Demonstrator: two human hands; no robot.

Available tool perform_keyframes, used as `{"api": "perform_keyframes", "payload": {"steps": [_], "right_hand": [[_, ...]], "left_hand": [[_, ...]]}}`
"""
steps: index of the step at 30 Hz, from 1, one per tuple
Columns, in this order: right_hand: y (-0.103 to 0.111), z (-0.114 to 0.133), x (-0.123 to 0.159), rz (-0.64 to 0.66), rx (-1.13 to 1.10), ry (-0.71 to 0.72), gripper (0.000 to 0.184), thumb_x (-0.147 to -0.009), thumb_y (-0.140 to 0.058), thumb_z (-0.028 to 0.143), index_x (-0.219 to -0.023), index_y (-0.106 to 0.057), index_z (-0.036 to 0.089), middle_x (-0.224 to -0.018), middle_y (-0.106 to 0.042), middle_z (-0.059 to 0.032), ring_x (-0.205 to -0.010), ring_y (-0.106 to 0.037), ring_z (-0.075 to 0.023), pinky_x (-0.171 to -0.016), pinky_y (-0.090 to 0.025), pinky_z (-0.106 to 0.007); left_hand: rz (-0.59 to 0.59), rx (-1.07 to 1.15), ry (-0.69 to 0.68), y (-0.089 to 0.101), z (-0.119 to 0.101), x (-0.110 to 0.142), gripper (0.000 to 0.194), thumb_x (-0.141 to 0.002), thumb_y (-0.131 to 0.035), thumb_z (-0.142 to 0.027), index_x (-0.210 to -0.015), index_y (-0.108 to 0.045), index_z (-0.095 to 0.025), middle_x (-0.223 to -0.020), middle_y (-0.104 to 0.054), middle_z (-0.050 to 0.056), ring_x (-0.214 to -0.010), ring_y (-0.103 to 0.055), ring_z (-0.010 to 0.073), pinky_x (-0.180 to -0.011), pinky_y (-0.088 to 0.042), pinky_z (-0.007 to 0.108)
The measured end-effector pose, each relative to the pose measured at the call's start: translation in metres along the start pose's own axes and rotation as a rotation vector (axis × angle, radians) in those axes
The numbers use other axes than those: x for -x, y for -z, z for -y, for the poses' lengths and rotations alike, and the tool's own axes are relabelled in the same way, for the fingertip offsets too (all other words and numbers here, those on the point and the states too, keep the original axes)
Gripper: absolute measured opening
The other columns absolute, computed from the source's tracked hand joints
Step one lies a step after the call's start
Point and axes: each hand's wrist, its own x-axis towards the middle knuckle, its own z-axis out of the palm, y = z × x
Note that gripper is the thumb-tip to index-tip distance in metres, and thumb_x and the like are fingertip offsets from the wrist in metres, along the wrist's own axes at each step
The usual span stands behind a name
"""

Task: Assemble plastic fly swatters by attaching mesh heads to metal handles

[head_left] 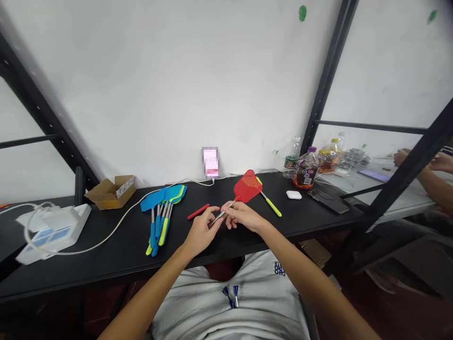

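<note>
At the far left of the black desk (pixel 116 257) sit a white power strip (pixel 58 236) and an open cardboard box (pixel 112 192). Next lies a cluster of blue and yellow-green fly swatters (pixel 163 222), heads toward the wall. To its right a loose red grip (pixel 198 211) rests on the desk, just beyond the person's left hand (pixel 201 232). That hand is closed in a pinch, thumb and fingers together on the lower end of a metal rod (pixel 222 214). The rod belongs to the red fly swatter (pixel 247 189), held in front of the person with its head up and to the right. The right hand (pixel 246 217) pinches the rod nearer the head, its other fingers curled loosely below. Beyond it, a yellow-green swatter (pixel 272 207) lies on the desk, partly hidden by the red head.
</note>
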Motion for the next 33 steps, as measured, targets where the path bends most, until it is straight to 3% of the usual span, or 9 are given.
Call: {"api": "perform_keyframes", "payload": {"steps": [2, 7, 12, 14, 19, 27, 33], "right_hand": [[0.000, 0.000, -0.001, -0.056, -0.044, -0.018, 0.046, -0.084, -0.058, 0.062, -0.095, -0.057, 0.017, -0.076, -0.069, -0.0049, -0.051, -0.061, -0.0113, -0.043, -0.037, -0.019], [0.008, 0.002, -0.007, -0.397, -0.235, 0.035, 0.047, -0.078, -0.063, 0.062, -0.091, -0.055, 0.018, -0.065, -0.063, 0.0003, -0.043, -0.051, -0.0089, -0.040, -0.030, -0.020], [0.013, 0.002, -0.009, -0.572, -0.339, 0.178, 0.036, -0.073, -0.073, 0.048, -0.077, -0.053, 0.018, -0.056, -0.057, 0.0032, -0.041, -0.043, -0.0071, -0.040, -0.027, -0.021], [0.013, 0.000, -0.008, -0.544, -0.268, 0.157, 0.034, -0.074, -0.073, 0.046, -0.074, -0.056, 0.017, -0.055, -0.057, 0.0016, -0.041, -0.045, -0.0079, -0.040, -0.028, -0.022], [0.007, -0.005, -0.006, -0.328, -0.057, 0.106, 0.038, -0.079, -0.067, 0.050, -0.076, -0.065, 0.013, -0.065, -0.066, -0.0043, -0.046, -0.054, -0.0094, -0.040, -0.033, -0.021], [0.000, -0.004, -0.004, -0.180, 0.084, 0.040, 0.044, -0.087, -0.056, 0.054, -0.072, -0.063, 0.013, -0.059, -0.063, -0.0028, -0.044, -0.057, -0.0097, -0.040, -0.035, -0.019], [-0.002, -0.004, -0.002, -0.067, 0.100, 0.030, 0.043, -0.091, -0.048, 0.049, -0.071, -0.060, 0.014, -0.058, -0.063, -0.0031, -0.044, -0.057, -0.0102, -0.038, -0.033, -0.019]], "left_hand": [[-0.018, 0.037, 0.010, 0.001, 0.002, -0.001, 0.038, -0.094, -0.049, -0.045, -0.119, -0.057, -0.018, -0.062, -0.054, -0.004, -0.057, -0.053, 0.0130, -0.057, -0.041, 0.024], [-0.075, 0.088, 0.039, 0.004, -0.003, 0.001, 0.033, -0.095, -0.046, -0.042, -0.111, -0.061, -0.017, -0.061, -0.054, -0.003, -0.056, -0.053, 0.0121, -0.056, -0.040, 0.023], [0.097, 0.313, 0.145, 0.006, -0.009, 0.002, 0.030, -0.091, -0.052, -0.044, -0.101, -0.059, -0.016, -0.061, -0.057, -0.003, -0.047, -0.050, 0.0096, -0.050, -0.040, 0.022], [0.163, 0.423, 0.191, 0.007, -0.012, 0.002, 0.030, -0.088, -0.056, -0.045, -0.095, -0.057, -0.016, -0.059, -0.059, -0.003, -0.047, -0.053, 0.0101, -0.050, -0.042, 0.022], [0.223, 0.489, 0.283, 0.011, -0.017, 0.002, 0.039, -0.086, -0.058, -0.053, -0.097, -0.056, -0.016, -0.046, -0.056, -0.005, -0.036, -0.046, 0.0095, -0.041, -0.037, 0.020], [0.206, 0.486, 0.289, 0.010, -0.008, 0.001, 0.043, -0.087, -0.055, -0.057, -0.094, -0.059, -0.015, -0.038, -0.051, -0.006, -0.029, -0.041, 0.0083, -0.036, -0.028, 0.017], [0.185, 0.494, 0.316, 0.010, -0.013, 0.002, 0.038, -0.086, -0.057, -0.054, -0.083, -0.056, -0.016, -0.042, -0.054, -0.005, -0.033, -0.044, 0.0087, -0.037, -0.035, 0.018]]}}
